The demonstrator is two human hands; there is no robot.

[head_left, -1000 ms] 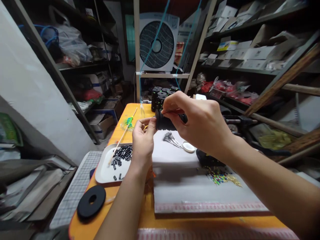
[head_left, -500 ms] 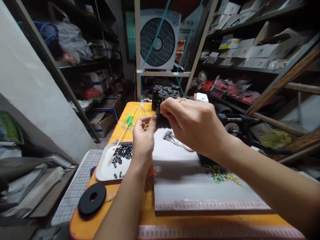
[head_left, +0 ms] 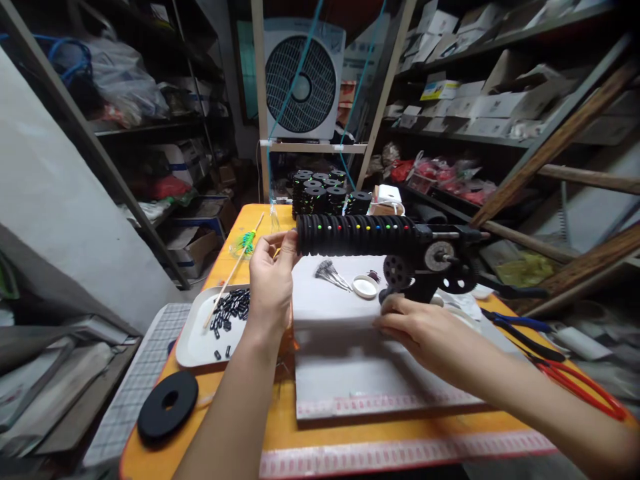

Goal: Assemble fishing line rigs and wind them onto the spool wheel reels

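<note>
A row of black foam spools, dotted with coloured pin heads, lies sideways on the shaft of a winding machine. At its left end is my left hand, thumb and fingers pinched together against the last spool; what is between the fingertips is hidden. My right hand is below the machine, its fingers closed around a dark crank handle. Just behind that hand, a white ring-shaped lid and a fan of thin silvery wires with dark ends rest on a white board.
To the left stands a white tray with small black tubes and a wooden stick across it. A loose black foam spool lies at the front-left corner. Stacked spools stand at the back. Red-handled pliers lie at right.
My right hand has left the spools' left end and moved down and right to the crank handle, uncovering the row and the machine. My left hand stays at the end spool. The view has shifted slightly.
</note>
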